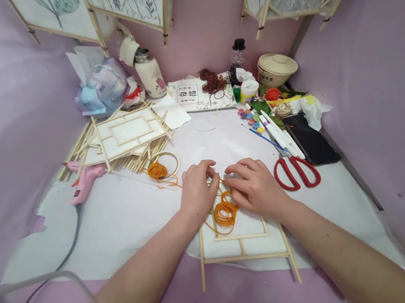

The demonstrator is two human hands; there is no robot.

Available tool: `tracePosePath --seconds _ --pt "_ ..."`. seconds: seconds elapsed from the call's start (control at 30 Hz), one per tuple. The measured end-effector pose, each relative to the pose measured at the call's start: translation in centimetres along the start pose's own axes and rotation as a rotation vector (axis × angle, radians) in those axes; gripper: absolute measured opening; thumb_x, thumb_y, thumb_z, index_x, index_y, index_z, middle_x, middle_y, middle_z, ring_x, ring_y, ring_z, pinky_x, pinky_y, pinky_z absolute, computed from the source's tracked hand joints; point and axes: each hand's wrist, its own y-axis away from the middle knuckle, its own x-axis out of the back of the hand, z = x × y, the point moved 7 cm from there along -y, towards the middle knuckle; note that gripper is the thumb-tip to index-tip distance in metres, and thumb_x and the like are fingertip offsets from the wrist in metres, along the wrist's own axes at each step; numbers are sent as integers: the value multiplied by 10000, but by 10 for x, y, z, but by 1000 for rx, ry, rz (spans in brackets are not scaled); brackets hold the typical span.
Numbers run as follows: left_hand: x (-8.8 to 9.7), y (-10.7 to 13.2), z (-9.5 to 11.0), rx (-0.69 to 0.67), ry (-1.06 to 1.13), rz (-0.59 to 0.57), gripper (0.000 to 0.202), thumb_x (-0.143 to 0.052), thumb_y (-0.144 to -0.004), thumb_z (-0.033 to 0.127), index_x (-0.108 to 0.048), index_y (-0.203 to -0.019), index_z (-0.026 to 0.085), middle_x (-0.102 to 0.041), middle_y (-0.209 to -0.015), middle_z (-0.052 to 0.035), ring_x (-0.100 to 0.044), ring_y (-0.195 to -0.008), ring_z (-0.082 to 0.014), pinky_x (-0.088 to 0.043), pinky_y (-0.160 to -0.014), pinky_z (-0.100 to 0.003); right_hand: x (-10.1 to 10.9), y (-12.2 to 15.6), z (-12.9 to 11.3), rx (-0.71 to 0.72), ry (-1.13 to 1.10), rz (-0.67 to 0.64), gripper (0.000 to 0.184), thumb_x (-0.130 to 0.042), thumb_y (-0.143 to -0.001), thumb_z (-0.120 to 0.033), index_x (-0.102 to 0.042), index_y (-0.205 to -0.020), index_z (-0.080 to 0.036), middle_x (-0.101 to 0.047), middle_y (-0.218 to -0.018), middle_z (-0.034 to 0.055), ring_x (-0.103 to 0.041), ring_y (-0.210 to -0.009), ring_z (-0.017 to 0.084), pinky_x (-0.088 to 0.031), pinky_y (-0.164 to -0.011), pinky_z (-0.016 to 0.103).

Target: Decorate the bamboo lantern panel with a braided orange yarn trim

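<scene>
A coil of orange cord (226,213) lies on a wooden stick frame (244,257) backed with white paper, between my hands. Both hands are over the far end of this frame. The fingers of my left hand (201,188) are curled and pinched around a strand of the cord. My right hand (256,184) has its thumb and fingertips drawn together on the cord, close to the left fingertips. A short piece of orange shows between the two hands. The hands partly hide the frame's far bar. A second orange cord bundle (157,170) rests left of my left hand beside a ring.
Red-handled scissors (305,172), white markers (280,131) and a black phone (310,139) lie to the right. On the left are a pink glue gun (86,182) and another stick frame (128,132) on loose sticks. Behind stand a bottle (151,75) and lidded bowl (277,70); painted panels (128,2) hang above.
</scene>
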Motion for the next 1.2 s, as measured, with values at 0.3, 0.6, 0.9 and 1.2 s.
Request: tracePosePath --seconds 0.3,0.6,0.9,1.2 --pt "-1 0 -2 7 24 -9 240 -617 -856 176 -571 -1087 224 -699 -873 12 -609 -909 -200 -386 -845 -359 3 0 6 -34 -75 29 245 -544 -830 -131 -706 -991 -219 -651 -1164 52 -491 -1058 240 -379 -856 387" --pt "-2 0 -1 1 31 -13 244 -627 -854 168 -570 -1086 216 -691 -862 17 -600 -902 -199 -381 -842 -363 2 1 11 -80 -95 44 256 -556 -822 -140 -706 -1010 -228 -644 -1167 59 -499 -1082 248 -379 -855 405" --pt "-1 0 0 3 43 -12 244 -630 -848 156 -575 -1079 216 -694 -863 20 -599 -898 -192 -380 -844 -360 -3 0 6 -57 -73 -33 275 -556 -809 -147 -710 -1020 -235 -625 -1221 57 -460 -1125 272 -363 -876 431" --pt "0 -1 -1 7 61 4 236 -631 -846 151 -581 -1065 221 -695 -868 18 -602 -901 -193 -379 -843 -362 -4 -1 7 -26 -65 -29 257 -554 -823 -154 -718 -1001 -241 -625 -1228 42 -452 -1120 271 -368 -879 430"
